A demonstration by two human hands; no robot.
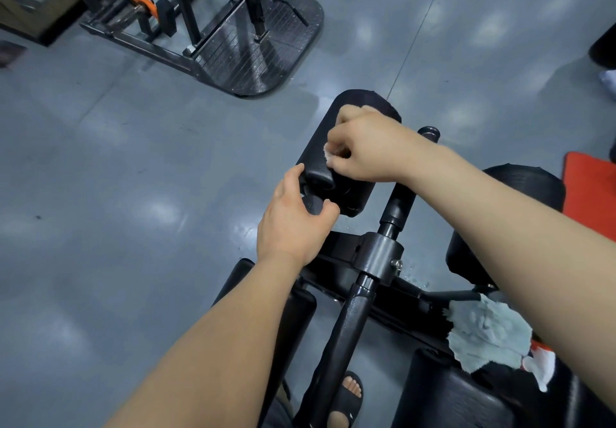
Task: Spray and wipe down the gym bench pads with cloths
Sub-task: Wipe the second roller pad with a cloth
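Head view, centre of frame: the curled fingers [343,161] of the right hand [366,147] are bunched tight around a white cloth [330,156]. Only small scraps of the cloth show past the knuckles, at the near and far edges of the fist. The fist presses the cloth down on a black roller pad [318,142] that runs from the middle of the frame up and to the right. Just below it, the left hand [293,221] grips the near end of the same pad, with the thumb laid along the pad's left side and the fingers hooked round under the end cap. Both bare forearms come in from the lower edge.

The pad sits on a black metal post [353,327] that rises from a clamp on the bench frame [336,244]. A second roller pad [520,187] shows to the right, partly behind the right forearm. At lower right, a grey-blue cloth [483,334] lies draped over the frame, and a white-and-orange item [540,364] just beside it cannot be made out. A dark bench pad [443,394] fills the bottom right corner.

A foot in a black sandal [350,394] stands on the glossy grey floor [133,177] at bottom centre. A red mat [590,191] touches the right edge. Another gym machine [253,44], with an orange bar, fills the upper left.
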